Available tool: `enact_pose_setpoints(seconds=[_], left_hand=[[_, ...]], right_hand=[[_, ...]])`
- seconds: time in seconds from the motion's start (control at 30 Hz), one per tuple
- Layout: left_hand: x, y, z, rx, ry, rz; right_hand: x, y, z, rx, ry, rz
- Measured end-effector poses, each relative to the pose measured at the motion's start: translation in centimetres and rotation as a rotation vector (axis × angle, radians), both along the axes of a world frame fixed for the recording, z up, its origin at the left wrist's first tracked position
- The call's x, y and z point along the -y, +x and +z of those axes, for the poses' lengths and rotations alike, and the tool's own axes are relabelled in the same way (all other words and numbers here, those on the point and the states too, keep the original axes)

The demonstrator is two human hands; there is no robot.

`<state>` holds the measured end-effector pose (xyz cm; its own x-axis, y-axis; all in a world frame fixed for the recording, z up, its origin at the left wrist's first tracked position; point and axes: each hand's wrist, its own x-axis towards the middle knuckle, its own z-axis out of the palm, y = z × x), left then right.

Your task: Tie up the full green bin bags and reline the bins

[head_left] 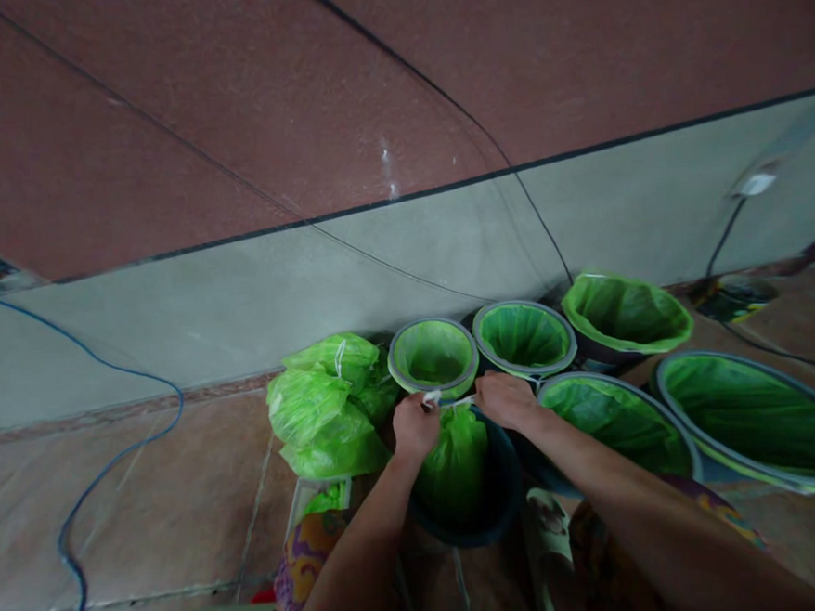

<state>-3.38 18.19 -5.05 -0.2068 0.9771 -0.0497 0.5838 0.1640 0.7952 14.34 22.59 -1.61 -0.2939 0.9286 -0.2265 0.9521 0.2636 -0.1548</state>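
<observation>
A green plastic bag hangs gathered at its neck inside a dark bin in front of me. White drawstrings stretch sideways from the neck of the bag. My left hand is closed on one drawstring at the left of the neck. At the right, my right hand is closed on the other drawstring. Behind my hands stands a small bin with a grey rim and a green liner. Tied green bags are heaped to the left of the bins.
Several lined bins, including one with a grey rim and a large one, stand along the right. A blue cable crosses the tiled floor at left. Black cables hang on the wall. A small white tray sits near my left knee.
</observation>
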Motion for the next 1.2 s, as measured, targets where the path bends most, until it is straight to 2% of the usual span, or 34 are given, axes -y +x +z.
enact_pose_setpoints(seconds=[0.07, 0.13, 0.2, 0.27, 0.33, 0.4, 0.63, 0.7, 0.77, 0.9, 1.0, 1.2], left_hand=[[-0.2, 0.0, -0.2, 0.178, -0.056, 0.013], [-0.2, 0.2, -0.2, 0.421, -0.085, 0.016], [-0.2, 0.5, -0.1, 0.633, -0.105, 0.020], [-0.1, 0.7, 0.0, 0.748, -0.128, 0.033], [0.0, 0.9, 0.2, 0.760, -0.154, 0.047], [0.0, 1.0, 0.2, 0.708, -0.176, 0.012], [0.7, 1.4, 0.4, 0.562, -0.278, -0.459], [0.9, 1.7, 0.4, 0.550, -0.269, -0.530], [0.9, 1.9, 0.1, 0.534, -0.255, -0.490], [0.7, 1.9, -0.3, 0.568, -0.273, -0.191], [0.7, 1.6, -0.3, 0.692, -0.311, -0.041], [0.6, 1.0, -0.7, 0.784, -0.250, 0.043]], right_hand=[[-0.4, 0.1, -0.1, -0.048, -0.046, 0.013], [-0.7, 0.1, -0.1, -0.191, -0.131, 0.060], [-0.8, 0.1, 0.0, -0.443, -0.253, 0.046], [-0.6, 0.0, 0.3, -0.727, -0.421, -0.035], [-0.2, -0.1, 0.6, -0.928, -0.584, -0.111], [0.2, -0.3, 0.8, -1.026, -0.662, -0.127], [0.3, -0.8, 0.2, -1.056, -0.558, -0.110], [0.4, -0.9, 0.1, -1.034, -0.575, -0.118], [0.7, -1.0, 0.4, -1.013, -0.626, -0.148], [1.0, -0.8, 1.0, -0.922, -0.666, -0.204], [0.9, -0.4, 1.2, -0.816, -0.646, -0.178], [0.7, 0.0, 1.2, -0.725, -0.692, -0.049]])
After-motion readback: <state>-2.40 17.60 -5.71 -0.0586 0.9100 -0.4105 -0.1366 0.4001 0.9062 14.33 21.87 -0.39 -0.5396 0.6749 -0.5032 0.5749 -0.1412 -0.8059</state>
